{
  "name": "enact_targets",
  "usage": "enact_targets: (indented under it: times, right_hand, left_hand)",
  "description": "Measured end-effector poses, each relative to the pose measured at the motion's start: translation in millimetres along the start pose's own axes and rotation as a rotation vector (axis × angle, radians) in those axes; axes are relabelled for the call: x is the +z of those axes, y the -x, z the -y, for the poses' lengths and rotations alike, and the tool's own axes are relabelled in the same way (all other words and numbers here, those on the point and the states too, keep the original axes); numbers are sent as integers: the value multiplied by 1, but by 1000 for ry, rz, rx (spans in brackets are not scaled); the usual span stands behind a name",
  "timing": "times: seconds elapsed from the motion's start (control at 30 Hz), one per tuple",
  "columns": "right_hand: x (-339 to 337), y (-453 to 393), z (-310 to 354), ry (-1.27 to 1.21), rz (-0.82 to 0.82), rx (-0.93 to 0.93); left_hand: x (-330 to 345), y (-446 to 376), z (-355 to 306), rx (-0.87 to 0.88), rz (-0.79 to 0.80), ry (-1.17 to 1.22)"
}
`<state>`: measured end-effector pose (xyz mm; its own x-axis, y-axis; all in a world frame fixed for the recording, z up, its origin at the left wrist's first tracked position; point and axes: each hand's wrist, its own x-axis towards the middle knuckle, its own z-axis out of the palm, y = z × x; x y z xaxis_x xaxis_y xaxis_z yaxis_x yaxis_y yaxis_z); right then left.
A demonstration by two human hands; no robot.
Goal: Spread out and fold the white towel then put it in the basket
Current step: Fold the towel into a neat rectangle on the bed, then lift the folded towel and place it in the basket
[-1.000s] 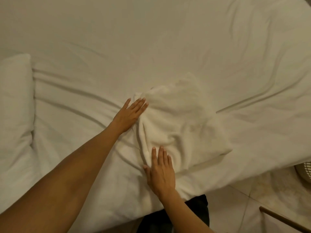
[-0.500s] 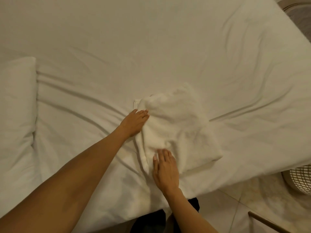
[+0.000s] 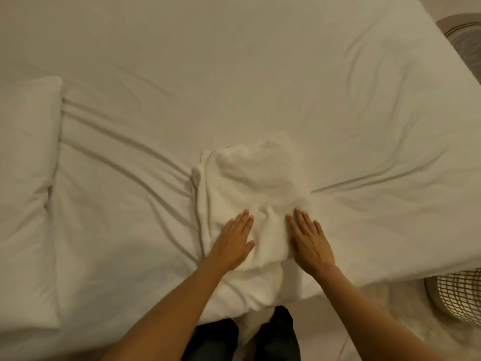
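White towel [image 3: 256, 188], folded into a rumpled bundle, on the wrinkled bed sheet [image 3: 260, 74] near the bed's front edge. Left hand [image 3: 233, 242] and right hand [image 3: 309, 242] flat on its near end, palms down, fingers straight and together, gripping nothing. Pillow [image 3: 24, 157] at the far left. Wire-lattice basket [image 3: 458, 295] on the floor, just beside the bed's right corner.
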<state>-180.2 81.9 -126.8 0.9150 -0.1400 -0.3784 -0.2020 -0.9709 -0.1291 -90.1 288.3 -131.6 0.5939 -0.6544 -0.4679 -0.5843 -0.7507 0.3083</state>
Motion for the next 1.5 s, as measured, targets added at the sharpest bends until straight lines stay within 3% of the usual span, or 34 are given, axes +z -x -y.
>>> enact_targets:
  times: [0.27, 0.47, 1.07, 1.17, 1.33, 1.5]
  right_hand:
    - [18, 3, -40, 108, 97, -241]
    - [27, -5, -66, 218, 102, -422]
    - [41, -25, -54, 278, -79, -361]
    - [33, -27, -48, 268, -59, -325]
    - [-9, -33, -46, 155, 12, -324]
    - [-69, -31, -40, 10, -19, -301]
  left_hand:
    - [47, 24, -6, -163, -30, -7]
    - [76, 45, 9, -153, -77, -33]
    - [75, 30, 1, -164, -402, -312]
    - [68, 33, -3, -191, -330, -275]
    - [29, 44, -5, -233, -168, 42]
    - [-35, 50, -7, -285, -174, 134]
